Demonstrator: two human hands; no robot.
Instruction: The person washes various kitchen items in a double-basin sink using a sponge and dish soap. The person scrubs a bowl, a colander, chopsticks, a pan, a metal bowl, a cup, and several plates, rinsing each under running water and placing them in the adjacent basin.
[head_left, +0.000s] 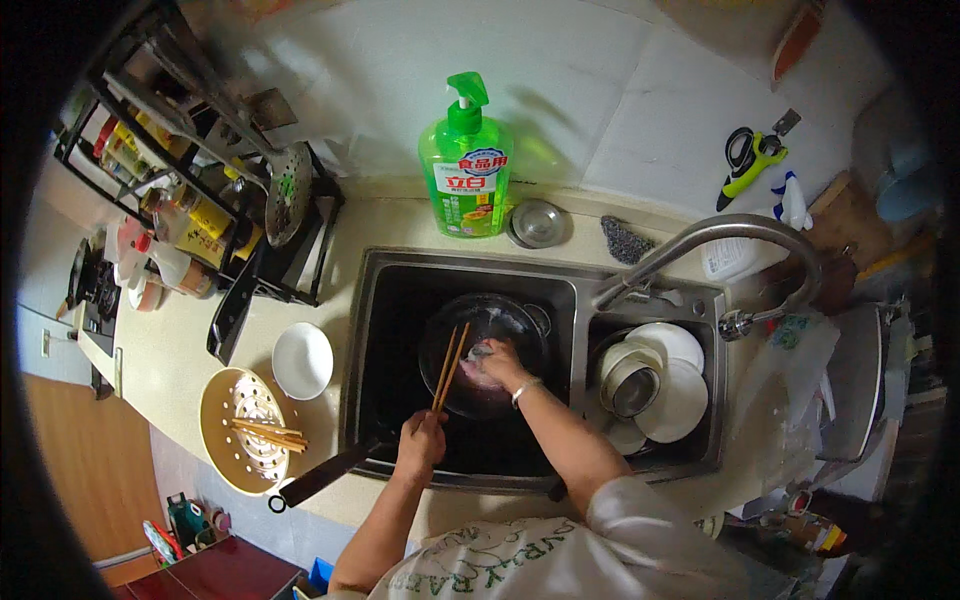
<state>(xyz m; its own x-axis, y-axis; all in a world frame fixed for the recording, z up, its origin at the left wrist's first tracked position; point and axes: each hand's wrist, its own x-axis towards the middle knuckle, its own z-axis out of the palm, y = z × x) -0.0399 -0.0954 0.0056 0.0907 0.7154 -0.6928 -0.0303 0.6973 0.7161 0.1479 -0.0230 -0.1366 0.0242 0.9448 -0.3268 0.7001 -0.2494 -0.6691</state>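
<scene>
My left hand (422, 445) is closed around a pair of wooden chopsticks (451, 366), which point away from me over the dark wok (442, 330). The wok rests in the left bowl of the double sink (465, 480). Its long dark handle (324, 478) sticks out over the front left rim. Inside the wok, my right hand (501, 363) grips a pinkish, wet-looking cloth (478, 370), close to the chopsticks but apart from my left hand. My fingers hide part of the cloth. A bracelet circles my right wrist.
Stacked plates and bowls (675, 405) fill the right bowl, under the curved faucet (739, 225). Left of the sink are a white bowl (302, 361) and a perforated basket (217, 427) holding several chopsticks (270, 435). Behind stand a green detergent bottle (466, 172) and a steel scrubber (624, 240).
</scene>
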